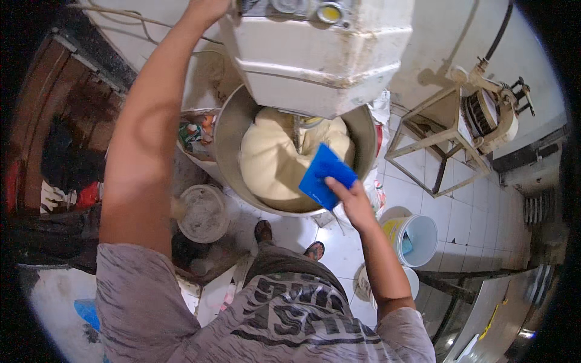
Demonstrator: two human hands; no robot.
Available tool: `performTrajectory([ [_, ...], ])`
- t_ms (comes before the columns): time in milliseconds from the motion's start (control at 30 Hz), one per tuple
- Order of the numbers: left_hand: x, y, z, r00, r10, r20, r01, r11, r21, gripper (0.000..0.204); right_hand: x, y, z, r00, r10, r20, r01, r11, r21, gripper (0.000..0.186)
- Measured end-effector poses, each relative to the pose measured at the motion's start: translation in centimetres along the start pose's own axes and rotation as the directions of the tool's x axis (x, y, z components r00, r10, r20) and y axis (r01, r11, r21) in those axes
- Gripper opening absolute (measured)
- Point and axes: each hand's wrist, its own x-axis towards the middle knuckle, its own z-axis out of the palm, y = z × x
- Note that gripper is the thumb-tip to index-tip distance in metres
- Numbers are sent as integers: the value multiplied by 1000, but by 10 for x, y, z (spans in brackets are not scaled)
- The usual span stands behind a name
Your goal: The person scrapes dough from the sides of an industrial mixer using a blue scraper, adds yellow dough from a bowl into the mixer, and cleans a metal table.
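While the right hand (356, 206) is pinching a blue scraper (324, 172) near its lower right edge, thumb lying across the near face and the other fingers hiding behind, the flat plate is hanging above the front right of the pale dough (269, 163). That dough is sitting as one big, smooth mass inside the metal bowl (228, 130), bulging around the hook (296, 130) under the white mixer (321, 63). Judging by its rounded folds, it is probably behaving as something heavy, soft and stretchy, likely clinging to bare fingers, so both palms underneath would suit it better than a pinch. The scraper is looking light and thin, perhaps slightly flexible, best held by the edge opposite the working one. The left hand (209, 7) is reaching up beside the mixer, cut off by the frame; I cannot tell its grip.
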Motion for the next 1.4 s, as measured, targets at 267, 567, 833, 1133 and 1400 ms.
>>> performTrajectory([
  [267, 4, -15, 16, 951, 140, -277, -139, 990, 25, 43, 94, 60, 15, 667, 435, 606, 354, 530, -770, 42],
  [567, 14, -37, 43, 827, 297, -478, -414, 896, -160, 38, 118, 103, 87, 609, 497, 619, -13, 786, -618, 57],
  [833, 1, -36, 39, 888, 230, -398, -350, 899, -262, 36, 155, 101, 187, 838, 68, 542, -2, 992, -122, 62],
  [1133, 14, -50, 50, 701, 530, -477, -558, 824, 96, 19, 234, 108, 256, 959, -274, 69, 279, 957, -76, 66],
  [1400, 14, -68, 50, 708, 523, -475, -594, 805, 1, 25, 250, 72, 234, 969, -154, 191, 195, 956, -220, 57],
])
